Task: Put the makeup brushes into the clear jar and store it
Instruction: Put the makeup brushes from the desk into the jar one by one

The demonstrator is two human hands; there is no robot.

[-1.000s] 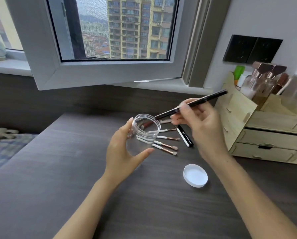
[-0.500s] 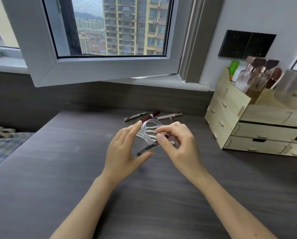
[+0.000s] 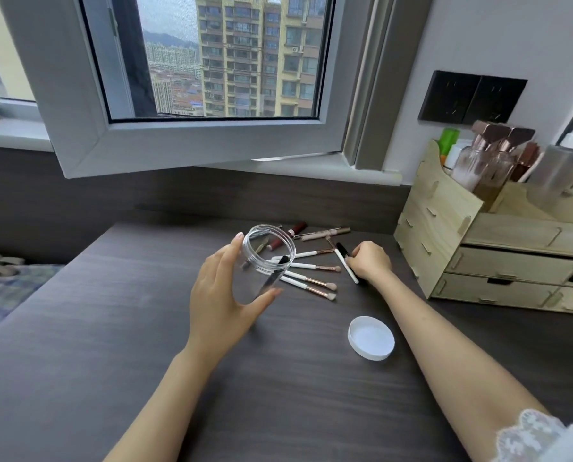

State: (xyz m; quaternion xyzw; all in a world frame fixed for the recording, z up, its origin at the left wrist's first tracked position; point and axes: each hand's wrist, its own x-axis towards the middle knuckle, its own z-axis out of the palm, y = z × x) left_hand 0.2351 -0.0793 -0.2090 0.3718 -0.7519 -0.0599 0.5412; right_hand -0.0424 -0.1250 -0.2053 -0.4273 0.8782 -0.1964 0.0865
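Note:
My left hand (image 3: 221, 291) holds the clear jar (image 3: 265, 261) tilted above the dark desk, mouth up and away from me. A black-handled brush (image 3: 273, 276) lies inside the jar. Several white-handled makeup brushes (image 3: 311, 280) lie on the desk just right of the jar. My right hand (image 3: 370, 263) rests on the desk further right, fingers closing on a black-and-white brush (image 3: 345, 265). The jar's white lid (image 3: 371, 338) lies upside down nearer to me.
A wooden drawer organiser (image 3: 478, 248) with bottles stands at the right. Lip products and a pencil (image 3: 311, 233) lie at the desk's back edge. An open window sash (image 3: 191, 141) hangs over the back of the desk. A bed (image 3: 8, 288) is at the left.
The black brush went from my right hand into the jar. My right hand then left the jar's mouth and reached right to a black-and-white brush on the desk.

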